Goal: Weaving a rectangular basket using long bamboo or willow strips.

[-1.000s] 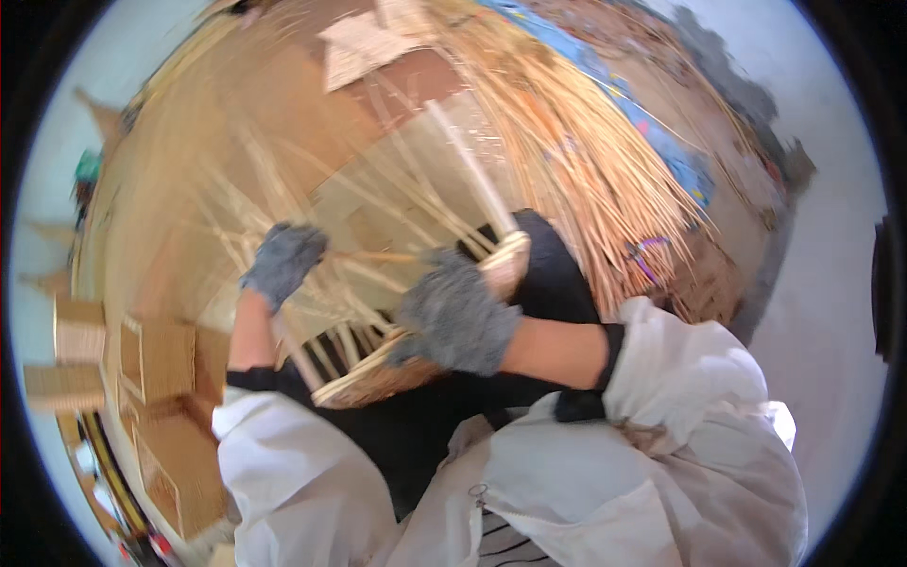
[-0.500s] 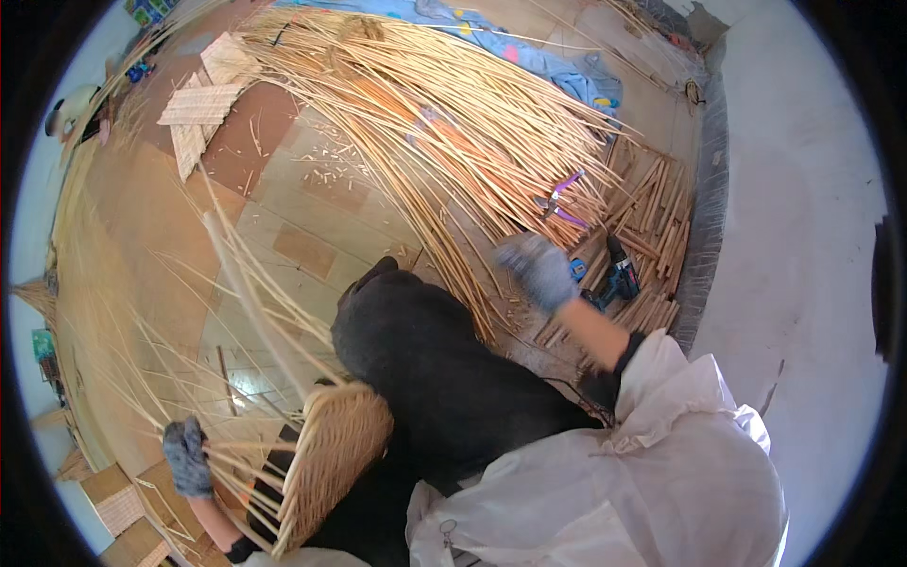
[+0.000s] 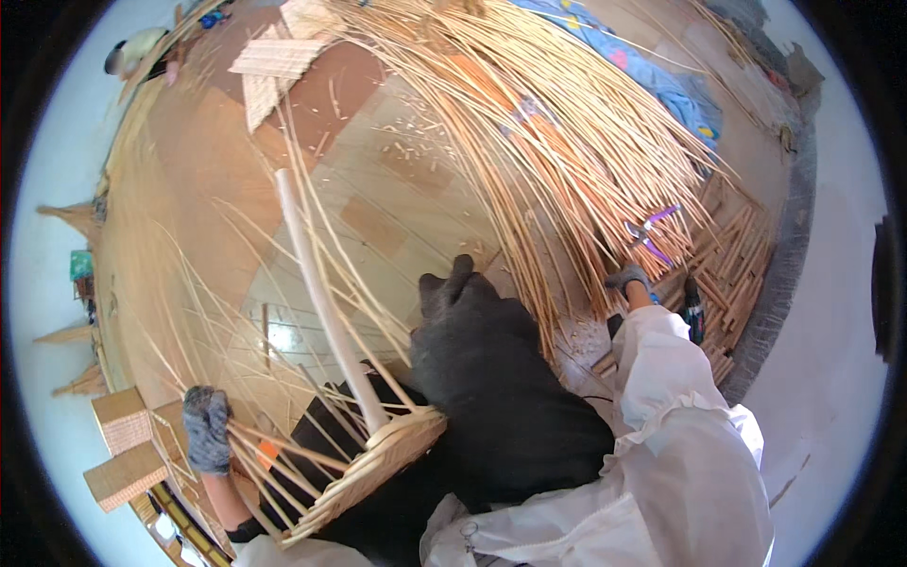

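Since the earlier frame the grey-gloved right hand [image 3: 628, 278] has come nearer the open purple-handled shears [image 3: 641, 230], and the view has swung round a little. The broad pile of long, straw-coloured canes [image 3: 567, 142] spreads across the floor ahead, its near ends fanning toward that hand. A black cloth [image 3: 510, 378] covers the lap; against its left side rests the pale, half-woven wicker basket [image 3: 387, 468], its long axis running from lower left to upper right, with a smooth whitish rod [image 3: 326, 293] rising from it. The grey-gloved left hand [image 3: 206, 430] is clamped on the basket's thin, pale upright stakes [image 3: 283, 447]. The shears lie just beyond the right hand and slightly to its right, blades leftward, handles rightward — the left hand is well apart from them. Whether the right fingers are spread or together, I cannot tell.
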`<state>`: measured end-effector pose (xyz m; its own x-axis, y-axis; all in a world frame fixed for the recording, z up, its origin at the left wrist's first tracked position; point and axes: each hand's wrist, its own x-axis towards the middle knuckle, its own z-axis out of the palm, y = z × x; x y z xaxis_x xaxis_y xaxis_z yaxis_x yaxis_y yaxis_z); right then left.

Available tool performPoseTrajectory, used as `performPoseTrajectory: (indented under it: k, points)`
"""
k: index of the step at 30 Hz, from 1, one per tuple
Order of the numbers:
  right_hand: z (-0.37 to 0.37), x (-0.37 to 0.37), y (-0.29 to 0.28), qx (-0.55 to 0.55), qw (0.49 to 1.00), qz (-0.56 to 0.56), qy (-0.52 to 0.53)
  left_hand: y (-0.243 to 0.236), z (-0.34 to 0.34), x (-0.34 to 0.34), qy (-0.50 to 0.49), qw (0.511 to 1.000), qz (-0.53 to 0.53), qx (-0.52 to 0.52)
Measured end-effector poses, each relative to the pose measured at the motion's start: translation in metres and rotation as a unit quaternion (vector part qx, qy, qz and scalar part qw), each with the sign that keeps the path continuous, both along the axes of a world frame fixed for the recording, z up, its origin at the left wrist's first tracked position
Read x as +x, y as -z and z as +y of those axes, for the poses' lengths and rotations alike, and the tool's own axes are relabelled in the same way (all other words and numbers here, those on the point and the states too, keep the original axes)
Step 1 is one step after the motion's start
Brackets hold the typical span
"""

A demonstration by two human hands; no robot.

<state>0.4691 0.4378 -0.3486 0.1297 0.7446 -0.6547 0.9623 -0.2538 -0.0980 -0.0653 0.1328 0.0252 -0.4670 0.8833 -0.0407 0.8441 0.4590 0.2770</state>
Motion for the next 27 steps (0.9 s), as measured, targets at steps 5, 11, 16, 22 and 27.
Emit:
performPoseTrajectory:
  k: [5, 11, 16, 22, 27]
  points:
    - [-0.023, 0.005, -0.014, 0.160, 0.983, 0.069, 0.052, -0.031, -0.010, 0.011, -0.024, 0.994, 0.043, 0.100]
    - [-0.032, 0.084, -0.033, 0.367, 0.774, 0.456, 0.243, -0.130, -0.053, -0.011, -0.031, 0.972, 0.184, 0.147]
    - [-0.068, 0.016, -0.280, 0.286, 0.660, 0.687, 0.101, -0.255, -0.092, -0.009, -0.048, 0.941, 0.325, 0.080]
    - [-0.132, -0.085, -0.378, 0.343, 0.637, 0.585, -0.367, -0.272, -0.096, 0.007, -0.182, 0.958, 0.145, 0.170]
    - [-0.184, -0.150, -0.345, 0.217, 0.698, 0.549, -0.406, -0.187, -0.091, 0.000, -0.209, 0.941, 0.261, -0.051]
